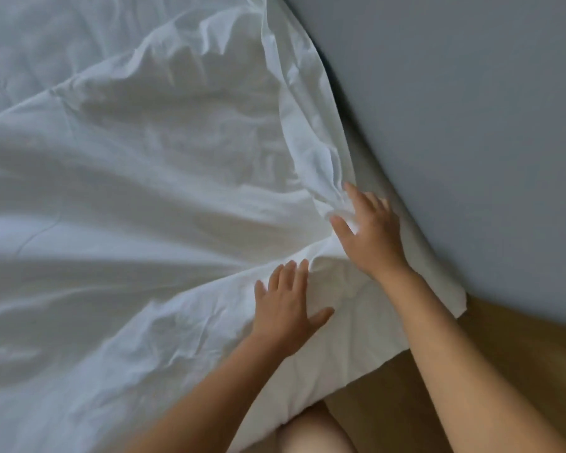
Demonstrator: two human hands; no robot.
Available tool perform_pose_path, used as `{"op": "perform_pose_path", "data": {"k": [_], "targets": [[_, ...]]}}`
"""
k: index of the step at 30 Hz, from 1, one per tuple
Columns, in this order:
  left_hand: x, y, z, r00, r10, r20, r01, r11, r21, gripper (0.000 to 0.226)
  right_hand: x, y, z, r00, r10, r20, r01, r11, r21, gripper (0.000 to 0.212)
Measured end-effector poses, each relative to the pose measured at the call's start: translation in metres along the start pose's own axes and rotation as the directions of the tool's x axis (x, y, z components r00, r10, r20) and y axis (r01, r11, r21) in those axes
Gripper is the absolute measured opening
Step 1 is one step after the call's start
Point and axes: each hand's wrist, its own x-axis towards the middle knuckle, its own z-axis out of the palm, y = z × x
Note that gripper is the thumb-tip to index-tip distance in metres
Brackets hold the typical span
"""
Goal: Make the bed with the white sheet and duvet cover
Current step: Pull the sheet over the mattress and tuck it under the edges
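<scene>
A wrinkled white sheet [144, 197] covers the bed and fills most of the view, with long folds running toward the near right corner. My left hand [288, 308] lies flat on the sheet near that corner, fingers straight and spread. My right hand [370, 233] is a little farther up, beside a bunched ridge of the sheet at the bed's right edge; its fingers are straight and touch the fabric. A loose flap of the sheet [438, 279] hangs over the corner by the wall. I cannot tell the duvet cover apart from the sheet.
A grey wall [471, 109] runs along the bed's right side, close to the mattress edge. Wooden floor [510, 348] shows at the lower right. My bare knee [314, 433] is against the bed's near edge at the bottom.
</scene>
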Motion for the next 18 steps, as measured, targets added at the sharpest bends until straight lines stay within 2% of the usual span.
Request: {"op": "perform_pose_path", "data": {"k": [2, 4, 5, 7, 8, 9, 10, 11, 12, 13, 15, 16, 17, 18], "targets": [[0.001, -0.010, 0.009, 0.999, -0.039, 0.014, 0.036, 0.988, 0.149, 0.083, -0.024, 0.018, 0.010, 0.980, 0.189, -0.067, -0.161, 0.942, 0.294, 0.074], [0.014, -0.021, 0.006, 0.994, -0.095, -0.053, 0.104, 0.972, 0.210, 0.058, -0.049, 0.030, 0.021, 0.899, 0.438, 0.010, -0.371, 0.748, 0.551, 0.080], [0.021, -0.023, 0.000, 0.987, -0.134, -0.088, 0.147, 0.977, 0.157, 0.042, -0.059, 0.032, 0.027, 0.863, 0.498, 0.086, -0.420, 0.612, 0.670, 0.073], [0.033, -0.023, -0.012, 0.973, -0.202, -0.114, 0.190, 0.976, -0.107, 0.015, -0.071, 0.029, 0.034, 0.820, 0.535, 0.203, -0.437, 0.357, 0.826, 0.045], [0.034, -0.021, -0.017, 0.972, -0.224, -0.071, 0.200, 0.947, -0.253, 0.012, -0.072, 0.026, 0.038, 0.778, 0.575, 0.251, -0.451, 0.234, 0.861, 0.040], [0.033, -0.021, -0.022, 0.968, -0.251, 0.015, 0.236, 0.885, -0.402, 0.016, -0.071, 0.021, 0.042, 0.722, 0.607, 0.331, -0.470, 0.079, 0.879, 0.049], [0.029, -0.021, -0.029, 0.950, -0.286, 0.123, 0.305, 0.778, -0.550, 0.020, -0.068, 0.014, 0.047, 0.659, 0.606, 0.446, -0.492, -0.102, 0.865, 0.067], [0.024, -0.024, -0.038, 0.910, -0.323, 0.258, 0.411, 0.633, -0.656, 0.020, -0.066, 0.005, 0.051, 0.608, 0.565, 0.557, -0.500, -0.272, 0.822, 0.086], [0.020, -0.030, -0.047, 0.847, -0.347, 0.402, 0.530, 0.498, -0.687, 0.016, -0.064, -0.005, 0.054, 0.594, 0.489, 0.639, -0.498, -0.400, 0.769, 0.099], [0.015, -0.036, -0.058, 0.780, -0.341, 0.524, 0.625, 0.405, -0.667, 0.013, -0.063, -0.016, 0.056, 0.600, 0.400, 0.693, -0.512, -0.473, 0.717, 0.104], [0.009, -0.047, -0.076, 0.709, -0.297, 0.639, 0.704, 0.335, -0.626, 0.021, -0.061, -0.035, 0.052, 0.616, 0.268, 0.741, -0.571, -0.496, 0.654, 0.093], [0.010, -0.049, -0.082, 0.711, -0.285, 0.643, 0.702, 0.334, -0.629, 0.024, -0.061, -0.041, 0.050, 0.619, 0.245, 0.746, -0.588, -0.484, 0.647, 0.082], [0.010, -0.046, -0.085, 0.748, -0.297, 0.594, 0.663, 0.391, -0.639, 0.024, -0.060, -0.045, 0.046, 0.624, 0.275, 0.731, -0.579, -0.466, 0.669, 0.067], [0.009, -0.040, -0.084, 0.821, -0.326, 0.468, 0.570, 0.516, -0.640, 0.025, -0.059, -0.046, 0.042, 0.619, 0.363, 0.697, -0.550, -0.434, 0.714, 0.051]]}}
